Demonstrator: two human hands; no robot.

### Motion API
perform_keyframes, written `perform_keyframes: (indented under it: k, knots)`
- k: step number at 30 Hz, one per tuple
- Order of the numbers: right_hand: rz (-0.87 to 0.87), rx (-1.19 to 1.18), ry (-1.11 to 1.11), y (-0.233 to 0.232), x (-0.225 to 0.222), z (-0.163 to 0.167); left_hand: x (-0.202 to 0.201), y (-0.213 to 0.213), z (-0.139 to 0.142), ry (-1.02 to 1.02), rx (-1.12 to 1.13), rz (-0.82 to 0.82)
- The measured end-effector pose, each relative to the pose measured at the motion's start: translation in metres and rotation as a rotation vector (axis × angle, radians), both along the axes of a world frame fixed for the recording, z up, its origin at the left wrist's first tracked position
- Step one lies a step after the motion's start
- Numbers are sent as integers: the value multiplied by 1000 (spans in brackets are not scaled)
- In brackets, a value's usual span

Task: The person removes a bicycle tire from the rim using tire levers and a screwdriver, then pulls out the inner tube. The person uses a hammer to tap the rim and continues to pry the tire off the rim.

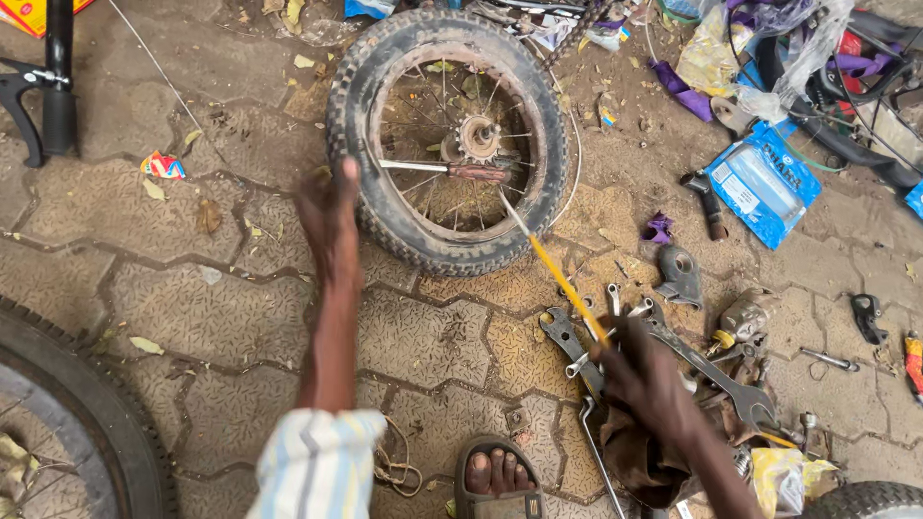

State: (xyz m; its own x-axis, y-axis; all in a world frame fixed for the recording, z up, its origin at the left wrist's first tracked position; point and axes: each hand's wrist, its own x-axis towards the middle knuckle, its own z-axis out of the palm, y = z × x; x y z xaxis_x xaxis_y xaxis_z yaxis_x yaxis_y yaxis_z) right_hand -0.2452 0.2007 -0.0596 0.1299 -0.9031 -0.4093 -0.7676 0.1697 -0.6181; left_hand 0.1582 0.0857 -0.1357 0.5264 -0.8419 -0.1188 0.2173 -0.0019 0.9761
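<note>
Clenched around a yellow-handled screwdriver (562, 279), the right hand (642, 377) holds the tool near its butt, the thin metal shaft running toward eleven o'clock and ending at the inner edge of the small wheel (447, 139). That wheel lies flat on the paving (192, 279) — a knobbly, worn black tyre around rusty spokes and a toothed hub, with a brown-handled screwdriver (452, 170) resting across the spokes. The left hand (329, 216) is stretched forward, fingers loose and spread, gripping nothing, its tips at the tyre's nine o'clock edge. Interlocking grey-brown pavers, dusty and littered, leave open ground at the wheel's seven o'clock. Steel spanners (707, 360) lie heaped around the right hand — little free room there.
</note>
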Motion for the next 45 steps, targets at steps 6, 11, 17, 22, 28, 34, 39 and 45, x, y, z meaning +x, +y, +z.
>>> perform_keyframes:
  k: [6,11,17,22,28,34,39,45]
  knots:
    - [127,-198,23,59,28,22,-55,20,-41,697,-41,1]
    - [196,-236,110,59,26,41,-48,13,-35,736,-65,-36]
    - [270,-286,90,55,22,24,-39,4,-17,832,-77,-86]
    - [258,-470,304,82,47,-48,-49,-4,8,624,-27,107]
    - [163,-534,257,95,75,-54,-50,-11,36,551,16,173]
    - [146,-155,209,49,92,61,-44,-10,27,531,-5,150]
    - [314,144,407,-64,71,148,-44,-5,11,525,-104,111]
    - [572,384,510,-243,104,185,-35,-3,-12,527,-82,69]
